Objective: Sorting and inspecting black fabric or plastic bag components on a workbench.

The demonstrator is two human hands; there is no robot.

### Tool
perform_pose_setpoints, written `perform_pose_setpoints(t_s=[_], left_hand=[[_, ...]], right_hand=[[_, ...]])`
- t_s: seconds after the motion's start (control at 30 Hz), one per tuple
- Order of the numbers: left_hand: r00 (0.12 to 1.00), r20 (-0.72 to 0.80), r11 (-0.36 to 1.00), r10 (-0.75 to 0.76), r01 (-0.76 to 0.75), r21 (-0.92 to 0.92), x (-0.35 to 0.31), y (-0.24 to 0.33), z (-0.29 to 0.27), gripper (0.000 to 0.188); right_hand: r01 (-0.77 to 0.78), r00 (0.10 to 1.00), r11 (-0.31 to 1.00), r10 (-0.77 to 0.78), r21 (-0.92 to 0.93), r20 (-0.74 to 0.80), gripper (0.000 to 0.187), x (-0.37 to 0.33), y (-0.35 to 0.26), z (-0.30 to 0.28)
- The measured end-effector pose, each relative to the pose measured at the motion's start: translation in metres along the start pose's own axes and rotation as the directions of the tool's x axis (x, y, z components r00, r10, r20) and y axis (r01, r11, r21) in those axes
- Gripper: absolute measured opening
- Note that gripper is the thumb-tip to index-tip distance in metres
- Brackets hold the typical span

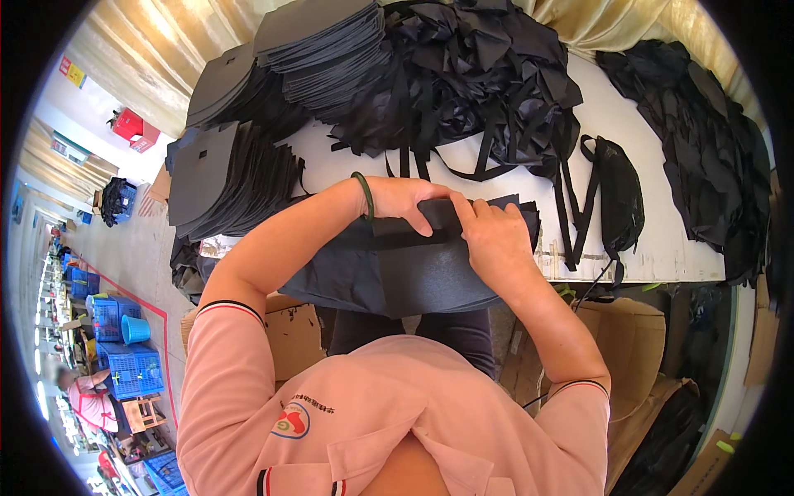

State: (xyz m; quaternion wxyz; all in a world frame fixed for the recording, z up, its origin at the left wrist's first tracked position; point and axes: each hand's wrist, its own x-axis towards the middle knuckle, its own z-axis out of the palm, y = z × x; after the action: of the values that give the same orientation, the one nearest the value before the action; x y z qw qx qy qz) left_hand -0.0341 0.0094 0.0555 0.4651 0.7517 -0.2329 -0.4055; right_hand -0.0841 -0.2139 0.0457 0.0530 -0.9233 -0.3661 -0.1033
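A black fabric piece [347, 269] with a dark grey stiff panel [434, 277] lies in front of me over the table's near edge. My left hand [401, 202], a dark green bangle on its wrist, rests at the far edge of the fabric. Its thumb stands apart from its stretched index finger, and the other fingers are mostly hidden. With bent fingers, my right hand [496, 236] pinches the dark material beside the panel's far right corner. The two index fingertips meet above the black fabric.
Stacks of dark grey panels [219, 178] stand at the left of the white table [662, 240]. Behind my hands is a heap of black fabric bags with straps [496, 83]. A black pouch [619, 198] and more black fabric [703, 140] lie rightward. Cardboard boxes [628, 347] sit below.
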Motion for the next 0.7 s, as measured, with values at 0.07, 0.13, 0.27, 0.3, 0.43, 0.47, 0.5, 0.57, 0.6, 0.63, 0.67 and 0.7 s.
perform_pose_setpoints(t_s=[0.07,0.13,0.27,0.3,0.43,0.47,0.5,0.57,0.6,0.63,0.67,0.7], left_hand=[[0.998,-0.039,0.992,0.057,-0.052,0.117,0.003,-0.013,-0.001,0.070],[0.989,-0.068,0.964,0.129,-0.108,0.242,0.006,-0.014,-0.003,0.072],[0.843,-0.410,0.822,0.348,-0.065,0.566,-0.004,0.005,0.016,0.072],[0.781,-0.364,0.678,0.508,-0.102,0.728,-0.008,0.006,0.028,0.073],[0.878,-0.116,0.428,0.464,-0.108,0.897,-0.025,-0.041,0.094,0.087],[0.896,-0.126,0.445,0.426,-0.086,0.892,-0.023,-0.058,0.103,0.090],[0.912,-0.134,0.462,0.388,-0.067,0.885,-0.019,-0.071,0.107,0.094],[0.899,-0.152,0.457,0.411,-0.059,0.887,-0.019,-0.078,0.109,0.095],[0.901,-0.161,0.469,0.403,-0.052,0.882,-0.019,-0.079,0.110,0.094],[0.904,-0.172,0.484,0.391,-0.043,0.874,-0.019,-0.079,0.112,0.093],[0.907,-0.161,0.495,0.389,-0.058,0.867,-0.015,-0.075,0.112,0.090],[0.907,-0.157,0.485,0.391,-0.058,0.873,-0.012,-0.077,0.111,0.090]], right_hand=[[-0.005,1.000,1.000,0.005,-0.005,-0.018,0.059,0.000,-0.003,0.000],[-0.017,1.000,1.000,0.017,0.017,0.004,0.058,0.002,-0.001,0.000],[-0.080,0.997,0.983,0.078,0.168,0.019,0.058,0.005,0.023,0.009],[-0.083,0.996,0.984,0.083,0.155,0.005,0.058,0.008,0.037,0.015],[-0.177,0.974,0.753,0.225,0.633,0.005,0.041,0.062,0.105,0.031],[-0.184,0.966,0.634,0.256,0.751,0.020,0.040,0.082,0.126,0.042],[-0.185,0.958,0.498,0.284,0.847,0.042,0.039,0.102,0.146,0.050],[-0.211,0.925,0.190,0.357,0.959,0.133,0.041,0.148,0.154,0.045],[-0.262,0.910,0.161,0.370,0.952,0.188,0.048,0.167,0.158,0.041],[-0.247,0.914,0.163,0.368,0.955,0.174,0.048,0.186,0.160,0.046],[-0.259,0.868,0.143,0.468,0.955,0.165,0.051,0.200,0.167,0.055],[-0.265,0.815,0.117,0.558,0.957,0.158,0.054,0.212,0.169,0.063]])
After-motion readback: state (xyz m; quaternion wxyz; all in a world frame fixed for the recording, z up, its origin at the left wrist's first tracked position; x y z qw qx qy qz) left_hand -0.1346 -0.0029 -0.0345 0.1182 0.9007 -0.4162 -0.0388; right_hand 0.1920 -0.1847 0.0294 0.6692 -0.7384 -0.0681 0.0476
